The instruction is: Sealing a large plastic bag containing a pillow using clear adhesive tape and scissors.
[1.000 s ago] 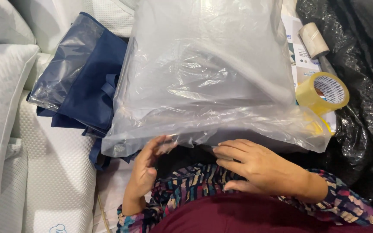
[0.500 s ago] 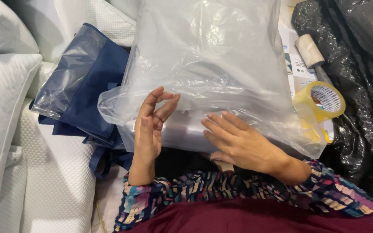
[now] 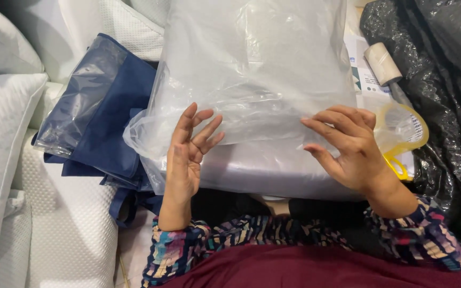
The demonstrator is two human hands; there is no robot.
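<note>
A large clear plastic bag with something white inside lies in front of me, its near end folded over. My left hand is raised at the bag's near left corner, palm up and fingers spread, holding nothing. On the bag's near right part rests my right hand, fingers apart and flat on the plastic. I cannot tell whether the left hand touches the film.
A navy fabric bag with a clear panel lies to the left on white quilted bedding. A yellow tape roll sits right of the bag, a white lint roller behind it. Black bubble wrap fills the right side. White pillows lie far left.
Both hands have moved up from the bag's near edge and spread apart. The bag's near end is now folded up over the white contents.
</note>
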